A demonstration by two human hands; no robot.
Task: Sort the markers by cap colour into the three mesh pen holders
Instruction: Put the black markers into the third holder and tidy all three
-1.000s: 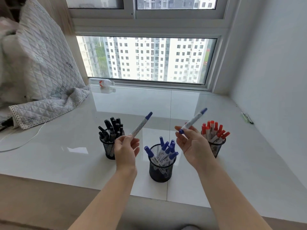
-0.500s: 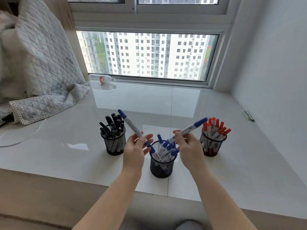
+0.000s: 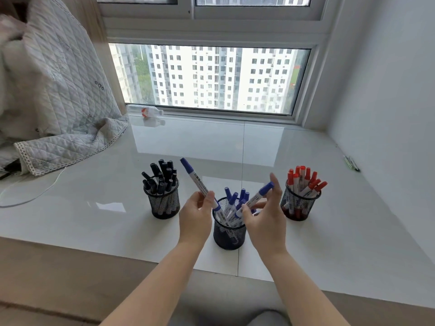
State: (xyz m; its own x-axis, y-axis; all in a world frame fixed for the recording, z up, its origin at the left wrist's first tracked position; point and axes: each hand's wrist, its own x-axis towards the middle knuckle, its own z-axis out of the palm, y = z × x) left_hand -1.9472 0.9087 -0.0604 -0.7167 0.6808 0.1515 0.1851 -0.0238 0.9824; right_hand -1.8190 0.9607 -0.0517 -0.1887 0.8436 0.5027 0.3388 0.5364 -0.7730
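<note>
The left hand (image 3: 196, 214) pinches a blue marker (image 3: 197, 182) near its lower end, cap up and tilted away to the left, its tail at the rim of the middle holder (image 3: 228, 234). The right hand (image 3: 263, 216) holds a second blue marker (image 3: 255, 198) between thumb and finger, the other fingers spread; this marker's tail is already among the blue markers standing in that holder.

The left holder (image 3: 163, 203) carries black-capped markers, the right holder (image 3: 300, 204) red-capped ones. All three stand apart on the glossy table (image 3: 94, 208), and no loose markers are visible on it.

Judgement: the sort is near completion. Risks: both hands converge on one crowded holder, so the tails may jam against the leaning markers. A marker released at this tilt could tip out over the rim and roll on the smooth table. A knock from either wrist could topple the light mesh holder.
</note>
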